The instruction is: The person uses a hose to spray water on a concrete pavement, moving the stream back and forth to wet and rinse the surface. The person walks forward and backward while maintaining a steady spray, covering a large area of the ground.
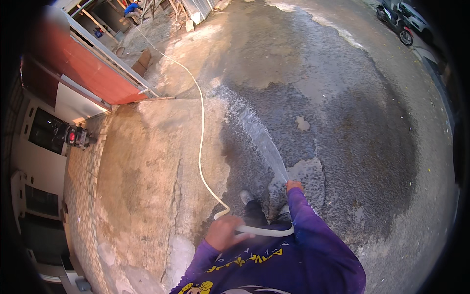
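Note:
A pale cream water hose [201,142] runs from the building site at the far left, over the ground, up to my body. My left hand [226,233] is wrapped round it at waist height. From there the hose bends across my front toward my right sleeve, which hides part of it. My right hand [294,185], stretched forward, is closed round the hose's end. Out of it a fanning jet of water [259,139] sprays forward and slightly left, landing on the pavement. The ground under and right of the jet is dark and wet [352,142].
A red panel fence [93,68] and a building with a parked motorcycle [78,136] line the left. Far left, a person in blue [132,11] bends among wooden poles. More motorcycles [402,29] stand at the far right. My shoes [246,197] are on the wet edge.

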{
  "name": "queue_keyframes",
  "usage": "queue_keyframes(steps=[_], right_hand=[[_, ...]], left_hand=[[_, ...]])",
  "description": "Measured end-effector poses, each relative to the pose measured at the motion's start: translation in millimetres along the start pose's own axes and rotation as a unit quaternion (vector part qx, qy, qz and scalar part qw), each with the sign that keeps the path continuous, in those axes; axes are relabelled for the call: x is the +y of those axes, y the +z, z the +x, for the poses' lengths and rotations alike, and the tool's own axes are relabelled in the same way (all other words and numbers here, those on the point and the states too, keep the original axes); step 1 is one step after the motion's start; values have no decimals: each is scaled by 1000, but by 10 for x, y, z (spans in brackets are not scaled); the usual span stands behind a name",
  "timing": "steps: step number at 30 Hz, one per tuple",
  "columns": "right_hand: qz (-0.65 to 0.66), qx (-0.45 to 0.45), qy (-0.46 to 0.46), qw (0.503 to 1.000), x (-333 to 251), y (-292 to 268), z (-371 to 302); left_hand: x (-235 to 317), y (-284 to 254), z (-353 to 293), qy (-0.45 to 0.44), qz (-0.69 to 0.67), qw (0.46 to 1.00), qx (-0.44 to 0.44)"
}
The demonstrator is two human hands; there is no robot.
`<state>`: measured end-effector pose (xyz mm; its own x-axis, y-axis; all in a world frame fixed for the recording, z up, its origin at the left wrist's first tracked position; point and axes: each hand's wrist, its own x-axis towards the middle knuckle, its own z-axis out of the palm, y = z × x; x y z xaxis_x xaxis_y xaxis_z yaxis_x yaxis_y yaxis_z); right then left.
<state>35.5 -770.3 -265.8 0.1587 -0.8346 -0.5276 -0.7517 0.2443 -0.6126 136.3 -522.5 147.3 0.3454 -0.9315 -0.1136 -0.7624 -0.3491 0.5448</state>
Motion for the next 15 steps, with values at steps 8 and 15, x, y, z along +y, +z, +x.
queue_keyframes(steps=[8, 15], right_hand=[[-14, 10, 33, 999, 290, -461, 89], [-28, 37, 35, 998, 252, -640, -6]], left_hand=[[70, 87, 129, 12, -3, 998, -58], [85, 116, 212, 41, -1, 997, -73]])
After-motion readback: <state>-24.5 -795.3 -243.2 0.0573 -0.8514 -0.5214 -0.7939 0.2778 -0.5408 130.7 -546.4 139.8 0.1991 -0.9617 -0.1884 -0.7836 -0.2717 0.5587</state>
